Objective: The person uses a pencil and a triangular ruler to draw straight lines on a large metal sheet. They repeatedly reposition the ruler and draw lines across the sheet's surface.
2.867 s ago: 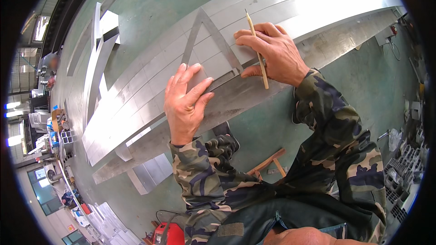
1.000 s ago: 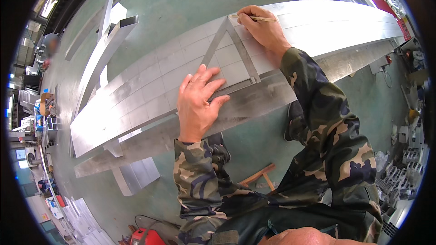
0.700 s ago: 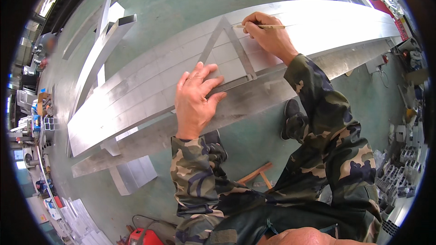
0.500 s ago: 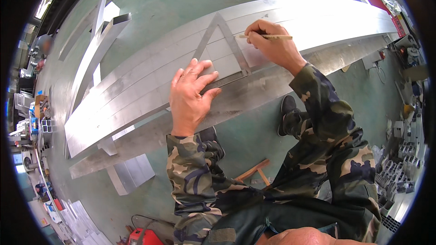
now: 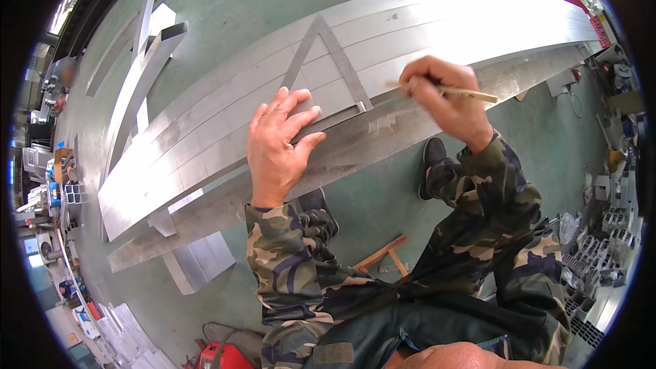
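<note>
A metal triangle square (image 5: 347,68) lies across several long silvery metal bars (image 5: 184,143) set side by side, its thick base edge along their near side. My left hand (image 5: 279,147) rests at the square's left corner, fingers spread and laid over the metal, thumb toward the base edge. To the right of the square, my right hand (image 5: 445,99) is closed around a thin wooden pencil (image 5: 480,94). The pencil's pointed end is blurred and clear of the square's right leg. Faint cross lines show on the bars.
A long metal beam (image 5: 219,215) runs beneath the bars on the near side. Rectangular tubes (image 5: 147,61) stand at the left. Below lie a metal box section (image 5: 199,263), a wooden piece (image 5: 383,254) and a red machine (image 5: 225,355). Stacked metal profiles (image 5: 601,266) line the right.
My right hand has moved right and toward me with the pencil, away from the square's right leg. My left hand stays on the square; the whole view has shifted slightly.
</note>
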Motion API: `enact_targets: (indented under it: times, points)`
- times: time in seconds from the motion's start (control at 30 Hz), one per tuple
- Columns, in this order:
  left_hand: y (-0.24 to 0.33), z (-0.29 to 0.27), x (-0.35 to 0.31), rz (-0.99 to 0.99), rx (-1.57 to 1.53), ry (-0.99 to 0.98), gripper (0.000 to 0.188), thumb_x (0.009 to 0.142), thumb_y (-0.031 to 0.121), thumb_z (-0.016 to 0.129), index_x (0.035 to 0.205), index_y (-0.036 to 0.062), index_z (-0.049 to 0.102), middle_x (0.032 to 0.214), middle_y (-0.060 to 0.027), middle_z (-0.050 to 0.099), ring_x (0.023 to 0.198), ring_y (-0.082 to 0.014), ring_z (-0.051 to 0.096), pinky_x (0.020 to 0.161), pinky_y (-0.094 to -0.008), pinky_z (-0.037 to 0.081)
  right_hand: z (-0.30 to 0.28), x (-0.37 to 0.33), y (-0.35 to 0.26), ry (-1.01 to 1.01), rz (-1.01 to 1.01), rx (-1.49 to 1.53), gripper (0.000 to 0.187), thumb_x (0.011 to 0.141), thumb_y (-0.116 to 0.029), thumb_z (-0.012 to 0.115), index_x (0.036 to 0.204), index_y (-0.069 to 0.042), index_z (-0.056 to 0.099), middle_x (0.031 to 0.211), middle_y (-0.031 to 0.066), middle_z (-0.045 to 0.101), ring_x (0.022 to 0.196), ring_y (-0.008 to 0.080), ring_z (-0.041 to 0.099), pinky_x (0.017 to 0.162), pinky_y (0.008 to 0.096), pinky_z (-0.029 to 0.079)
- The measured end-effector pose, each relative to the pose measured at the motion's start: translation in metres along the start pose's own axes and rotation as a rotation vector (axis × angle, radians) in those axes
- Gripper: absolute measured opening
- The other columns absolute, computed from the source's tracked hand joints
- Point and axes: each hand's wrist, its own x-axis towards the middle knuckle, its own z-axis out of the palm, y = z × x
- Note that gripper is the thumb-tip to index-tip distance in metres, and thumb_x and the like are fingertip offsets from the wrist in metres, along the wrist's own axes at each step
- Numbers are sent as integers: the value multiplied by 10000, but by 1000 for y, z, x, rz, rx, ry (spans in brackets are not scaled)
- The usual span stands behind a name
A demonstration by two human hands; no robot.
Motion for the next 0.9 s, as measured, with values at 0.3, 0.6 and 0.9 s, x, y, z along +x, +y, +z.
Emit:
enact_targets:
  times: [0.3, 0.6, 0.9]
  points:
    - [4, 7, 0, 119, 62, 8, 370, 835, 113, 899, 1200, 163, 866, 1474, -32, 720, 1479, -357, 585, 1247, -530, 417, -31, 20, 70, 306, -263, -242, 290, 1091, -187, 718, 1343, -50, 760, 1083, 64, 822, 863, 166, 728, 817, 302, 618]
    - [17, 15, 14, 168, 75, 12, 379, 828, 126, 910, 1202, 164, 864, 1464, -31, 724, 1469, -365, 588, 1223, -523, 439, -34, 12, 67, -47, -364, -536, 877, 800, -510, 960, 1544, -181, 633, 1363, 150, 736, 1339, 382, 631, 1129, 530, 530]
    - [32, 27, 25, 146, 53, -20, 384, 835, 109, 907, 1214, 151, 858, 1464, -38, 726, 1492, -386, 567, 1216, -496, 457, -19, 5, 59, -19, -272, -588, 908, 775, -551, 937, 1554, -212, 618, 1392, 104, 732, 1398, 343, 592, 1159, 526, 488]
